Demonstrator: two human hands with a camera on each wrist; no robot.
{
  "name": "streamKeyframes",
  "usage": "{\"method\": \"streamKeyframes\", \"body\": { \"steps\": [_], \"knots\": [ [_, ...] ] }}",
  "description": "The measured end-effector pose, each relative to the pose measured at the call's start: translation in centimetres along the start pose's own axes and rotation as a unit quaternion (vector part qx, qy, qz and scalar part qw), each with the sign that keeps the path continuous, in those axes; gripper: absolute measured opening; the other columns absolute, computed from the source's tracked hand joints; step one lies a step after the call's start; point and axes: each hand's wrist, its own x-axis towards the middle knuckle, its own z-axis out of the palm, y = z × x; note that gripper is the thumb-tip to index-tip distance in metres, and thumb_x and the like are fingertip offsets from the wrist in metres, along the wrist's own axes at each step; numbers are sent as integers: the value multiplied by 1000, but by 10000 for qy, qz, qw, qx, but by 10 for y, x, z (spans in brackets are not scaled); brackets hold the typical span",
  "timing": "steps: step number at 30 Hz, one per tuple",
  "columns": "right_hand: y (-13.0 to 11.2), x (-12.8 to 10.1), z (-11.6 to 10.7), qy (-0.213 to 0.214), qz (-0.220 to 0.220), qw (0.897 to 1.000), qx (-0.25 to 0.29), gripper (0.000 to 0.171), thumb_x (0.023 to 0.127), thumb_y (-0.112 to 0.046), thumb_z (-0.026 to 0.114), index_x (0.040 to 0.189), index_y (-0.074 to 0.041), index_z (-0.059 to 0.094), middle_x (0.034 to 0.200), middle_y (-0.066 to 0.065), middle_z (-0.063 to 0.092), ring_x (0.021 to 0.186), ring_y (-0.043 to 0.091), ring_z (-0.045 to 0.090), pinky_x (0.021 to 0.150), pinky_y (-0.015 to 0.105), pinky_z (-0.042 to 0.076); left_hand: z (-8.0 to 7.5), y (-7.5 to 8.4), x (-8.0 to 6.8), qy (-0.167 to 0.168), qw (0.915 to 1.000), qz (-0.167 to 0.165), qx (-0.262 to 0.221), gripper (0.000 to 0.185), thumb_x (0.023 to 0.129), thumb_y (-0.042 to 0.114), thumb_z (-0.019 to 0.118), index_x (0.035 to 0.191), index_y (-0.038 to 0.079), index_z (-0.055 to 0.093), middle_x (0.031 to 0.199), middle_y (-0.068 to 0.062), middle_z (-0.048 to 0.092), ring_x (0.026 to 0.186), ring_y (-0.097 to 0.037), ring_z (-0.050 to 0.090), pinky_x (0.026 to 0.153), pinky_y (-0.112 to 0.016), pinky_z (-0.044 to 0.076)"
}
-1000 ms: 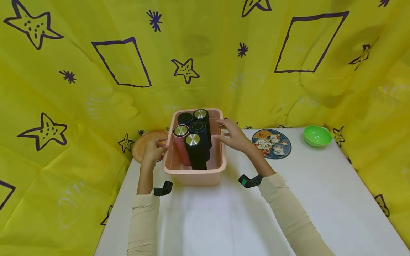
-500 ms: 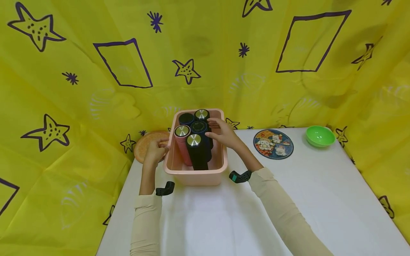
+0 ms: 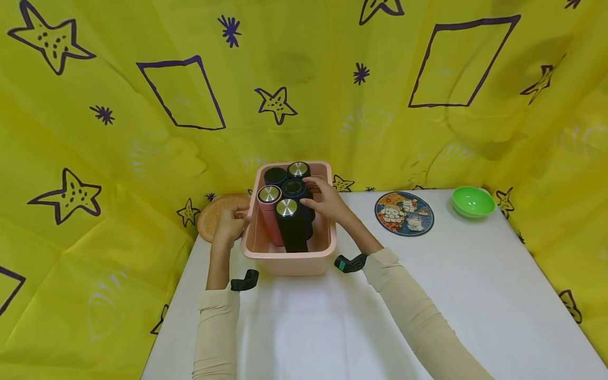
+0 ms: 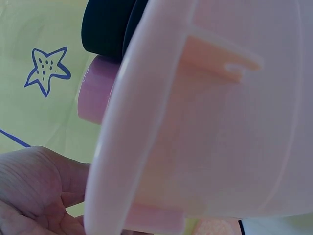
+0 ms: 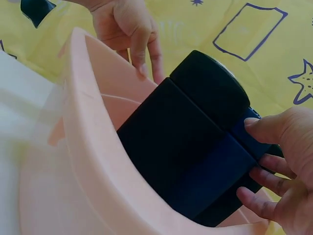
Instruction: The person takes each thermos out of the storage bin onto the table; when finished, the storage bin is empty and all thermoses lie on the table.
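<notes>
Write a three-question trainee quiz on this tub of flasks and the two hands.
1. True or false: the right hand grips the pink flask.
2. How many flasks stand in the pink tub?
3. The left hand rests at: A the tub's left rim, B the green bowl, C the round picture mat.

Key: 1 false, it grips the dark blue flask; 2 five; 3 A.

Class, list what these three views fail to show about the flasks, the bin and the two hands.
- Head view: flask bases hidden by the pink bin wall.
- Head view: right hand fingertips hidden behind the dark blue flask.
- Left wrist view: left hand cut off by the edge.
- Round mat: picture too small.
</notes>
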Motion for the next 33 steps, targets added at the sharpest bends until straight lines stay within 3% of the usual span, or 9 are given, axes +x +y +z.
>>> {"method": "streamKeyframes", "body": {
  "steps": [22,33],
  "knots": [
    [3,4,9,186,-160,9992,-324,59,88,-10,72,140,0,45,134,21,49,118,35,55,105,46,45,-1,-2,1,-150,9999,-57,-32,43,96,4,55,139,2,50,117,-22,56,89,-22,58,64,-19,52],
    [6,9,8,196,-379,9981,-455,60,85,-6,73,138,4,46,127,23,53,114,35,55,102,44,47,0,-1,1,-125,9999,-38,-86,42,96,3,55,138,1,51,114,-21,57,85,-20,58,61,-20,52]
  ]
}}
